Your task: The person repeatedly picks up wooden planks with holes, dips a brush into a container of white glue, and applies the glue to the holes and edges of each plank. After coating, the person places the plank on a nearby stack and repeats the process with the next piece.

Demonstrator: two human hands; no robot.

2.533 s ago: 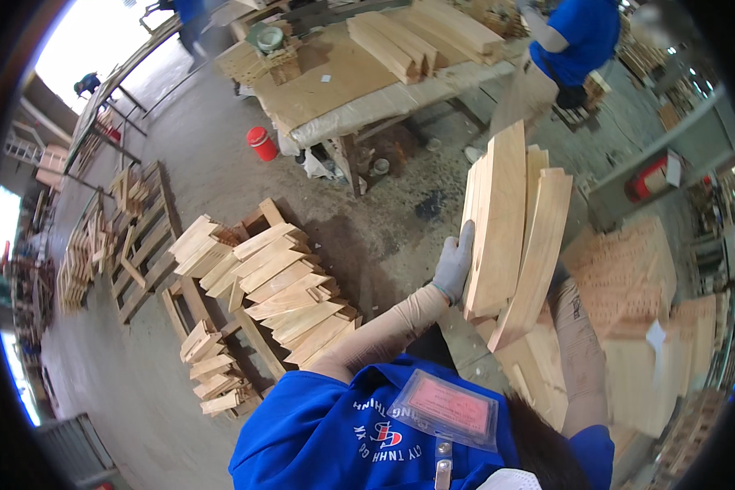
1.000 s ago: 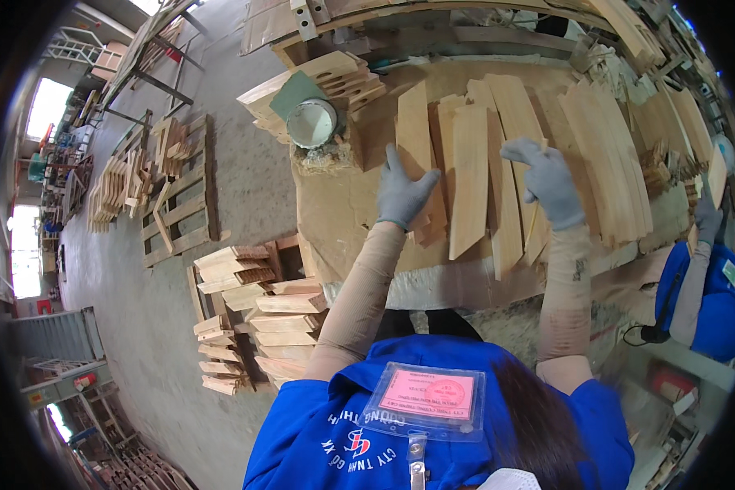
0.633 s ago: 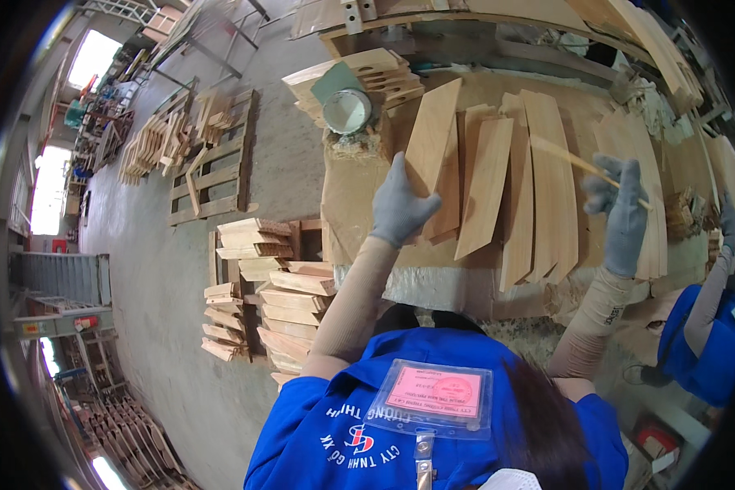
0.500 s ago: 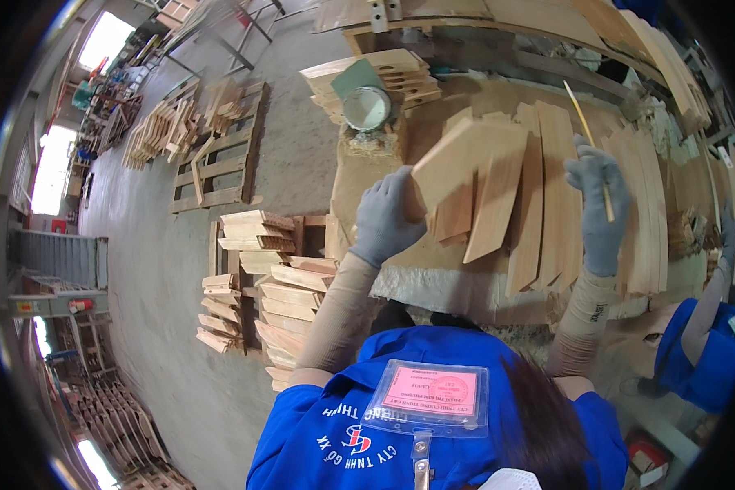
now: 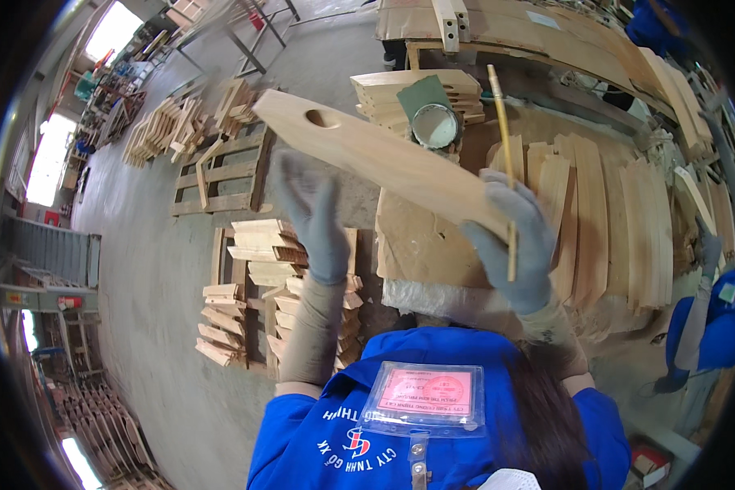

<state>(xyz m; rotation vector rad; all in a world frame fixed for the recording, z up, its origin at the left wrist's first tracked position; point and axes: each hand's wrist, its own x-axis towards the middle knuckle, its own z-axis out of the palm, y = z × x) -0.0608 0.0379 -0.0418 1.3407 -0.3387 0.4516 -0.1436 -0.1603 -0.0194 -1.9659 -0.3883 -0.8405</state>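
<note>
A long pale wooden slat with an oval hole near its left end is lifted in front of me, slanting down to the right. My left hand, in a grey glove, is spread open under its left half. My right hand, also gloved, grips the slat's right end together with a thin wooden stick that stands upright. Beneath lies the workbench with a row of similar curved slats laid side by side.
A small round tin sits on a stack of boards at the bench's back. Pallets with stacked wooden pieces stand on the floor to my left. Another person in blue works at the right edge.
I have lifted one slat off the bench and raised it toward my face, swinging it flat. My right hand still holds the thin stick and has now closed on the slat's end.
</note>
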